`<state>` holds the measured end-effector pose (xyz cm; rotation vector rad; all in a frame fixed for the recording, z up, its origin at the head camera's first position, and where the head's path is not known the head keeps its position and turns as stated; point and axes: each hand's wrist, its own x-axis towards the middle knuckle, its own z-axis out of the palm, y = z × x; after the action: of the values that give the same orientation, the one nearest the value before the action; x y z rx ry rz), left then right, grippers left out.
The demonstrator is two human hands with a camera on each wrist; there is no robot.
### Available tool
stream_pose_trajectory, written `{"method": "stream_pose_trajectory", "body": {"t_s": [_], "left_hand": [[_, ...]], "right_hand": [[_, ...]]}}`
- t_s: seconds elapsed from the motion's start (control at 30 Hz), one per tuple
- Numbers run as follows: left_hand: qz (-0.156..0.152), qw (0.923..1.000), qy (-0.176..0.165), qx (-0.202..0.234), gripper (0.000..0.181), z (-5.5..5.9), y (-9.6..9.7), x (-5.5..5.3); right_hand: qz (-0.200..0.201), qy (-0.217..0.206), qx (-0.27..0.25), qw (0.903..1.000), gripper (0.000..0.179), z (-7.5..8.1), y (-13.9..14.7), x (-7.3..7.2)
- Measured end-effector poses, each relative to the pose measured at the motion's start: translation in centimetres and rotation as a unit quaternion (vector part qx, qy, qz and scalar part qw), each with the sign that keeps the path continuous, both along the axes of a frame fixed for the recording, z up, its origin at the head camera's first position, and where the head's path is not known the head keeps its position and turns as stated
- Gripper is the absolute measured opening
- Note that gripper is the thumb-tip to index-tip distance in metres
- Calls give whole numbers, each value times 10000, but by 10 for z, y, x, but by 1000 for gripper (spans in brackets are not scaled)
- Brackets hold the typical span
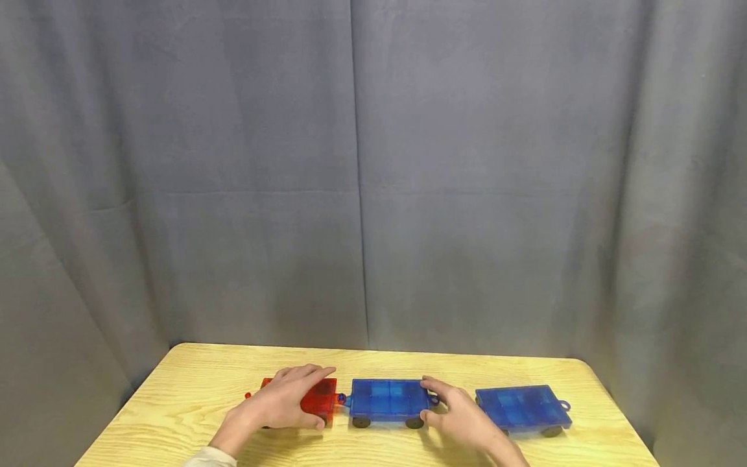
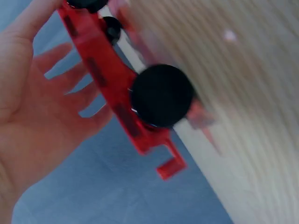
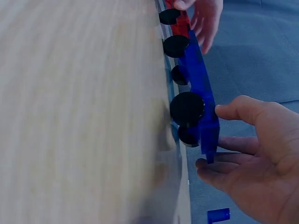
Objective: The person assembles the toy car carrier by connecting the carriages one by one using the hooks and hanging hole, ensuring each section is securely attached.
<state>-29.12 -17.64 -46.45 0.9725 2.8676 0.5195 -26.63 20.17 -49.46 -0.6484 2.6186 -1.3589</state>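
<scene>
In the head view, a translucent red toy train wagon (image 1: 321,395) stands at the left of the table, coupled by its end to a blue toy train wagon (image 1: 390,399). My left hand (image 1: 286,402) holds the red wagon across its width, thumb on the near side and fingers over the far side. The left wrist view shows its black wheel (image 2: 161,95) and a red hook (image 2: 172,168). At the blue wagon's right end, my right hand (image 1: 463,415) grips the corners between thumb and fingers, around the blue loop there.
A second blue wagon (image 1: 523,407) sits apart on the right, slightly angled, its loop pointing right. The pale wooden table (image 1: 192,370) has rounded back corners. Grey curtains (image 1: 362,194) hang behind and on both sides.
</scene>
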Motion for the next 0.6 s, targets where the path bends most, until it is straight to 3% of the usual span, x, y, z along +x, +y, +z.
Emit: {"method": "stream_pose_trajectory", "body": {"t_s": [0.23, 0.47, 0.6], "left_hand": [[44, 9985, 516, 197, 72, 9, 23, 3], [88, 9918, 1084, 670, 46, 4, 47, 5], [146, 9880, 1309, 809, 37, -1, 61, 7]], "right_hand": [[-432, 319, 130, 9985, 52, 19, 2, 6], [-1022, 1132, 185, 9881, 36, 37, 17, 18], [-1252, 1193, 248, 9846, 31, 42, 31, 25]]}}
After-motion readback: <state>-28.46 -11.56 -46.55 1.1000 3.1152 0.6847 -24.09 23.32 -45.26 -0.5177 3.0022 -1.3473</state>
